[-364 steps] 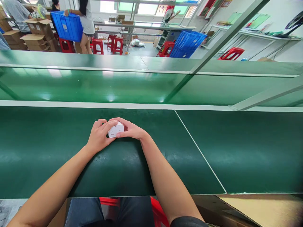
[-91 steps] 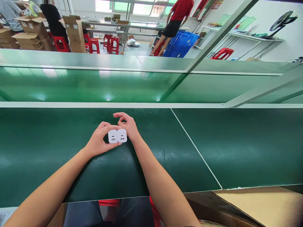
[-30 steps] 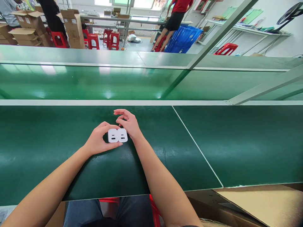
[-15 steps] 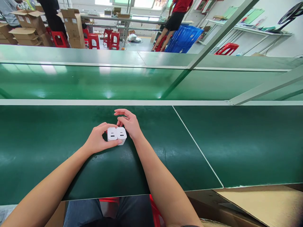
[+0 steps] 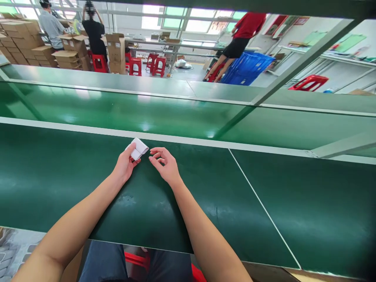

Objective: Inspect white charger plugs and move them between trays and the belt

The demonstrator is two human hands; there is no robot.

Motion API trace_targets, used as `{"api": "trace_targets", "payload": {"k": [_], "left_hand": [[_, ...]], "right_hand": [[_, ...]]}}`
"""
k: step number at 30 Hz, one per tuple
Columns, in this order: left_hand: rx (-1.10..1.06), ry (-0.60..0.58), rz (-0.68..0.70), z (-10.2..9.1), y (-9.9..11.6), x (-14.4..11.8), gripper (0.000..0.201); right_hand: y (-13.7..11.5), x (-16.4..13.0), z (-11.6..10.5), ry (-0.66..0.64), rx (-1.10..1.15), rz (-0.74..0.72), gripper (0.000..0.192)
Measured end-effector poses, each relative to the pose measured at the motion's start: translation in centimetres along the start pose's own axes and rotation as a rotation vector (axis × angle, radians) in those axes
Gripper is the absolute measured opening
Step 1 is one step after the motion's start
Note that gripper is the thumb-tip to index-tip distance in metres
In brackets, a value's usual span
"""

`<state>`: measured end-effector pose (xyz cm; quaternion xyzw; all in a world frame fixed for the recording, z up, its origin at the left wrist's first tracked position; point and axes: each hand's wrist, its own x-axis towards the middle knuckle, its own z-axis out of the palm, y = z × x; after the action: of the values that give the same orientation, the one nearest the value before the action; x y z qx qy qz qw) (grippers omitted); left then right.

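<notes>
My left hand grips two white charger blocks held side by side, lifted and tilted near the far edge of the green work surface. My right hand hovers just right of them with fingers loosely curled and apart, holding nothing and touching neither block. Both forearms stretch over the green mat.
A glossy green conveyor belt runs behind a pale rail. Beyond it stand red stools, cardboard boxes, a blue crate, and other people. A diagonal metal brace crosses at the right.
My left hand has carried the two blocks forward toward the rail and tilted them. My right hand has come off them. The camera has tipped upward.
</notes>
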<state>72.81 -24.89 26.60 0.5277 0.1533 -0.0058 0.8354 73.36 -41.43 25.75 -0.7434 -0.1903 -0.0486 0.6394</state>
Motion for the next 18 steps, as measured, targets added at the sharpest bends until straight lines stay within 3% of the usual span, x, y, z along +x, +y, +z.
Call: {"api": "trace_targets", "payload": {"k": [3,7,10,15,18], "left_hand": [[-0.058,-0.035,-0.053,0.2,-0.4,-0.1,0.056],[-0.081,-0.091,-0.08,0.4,-0.9,-0.9,0.053],[-0.062,-0.082,-0.065,0.3,-0.5,-1.6,0.045],[0.016,0.023,-0.008,-0.6,0.1,-3.9,0.037],[0.086,0.05,0.046,-3.2,-0.3,-8.1,0.045]], "right_hand": [[-0.2,-0.5,1.4,0.079,-0.281,-0.197,0.02],[0.0,-1.2,2.1,0.191,-0.541,-0.341,0.007],[0.2,-1.6,1.9,0.226,-0.666,-0.5,0.012],[0.1,-1.8,3.0,0.199,-0.744,-0.746,0.017],[-1.4,-3.2,5.0,0.079,-0.703,-0.85,0.016]]}}
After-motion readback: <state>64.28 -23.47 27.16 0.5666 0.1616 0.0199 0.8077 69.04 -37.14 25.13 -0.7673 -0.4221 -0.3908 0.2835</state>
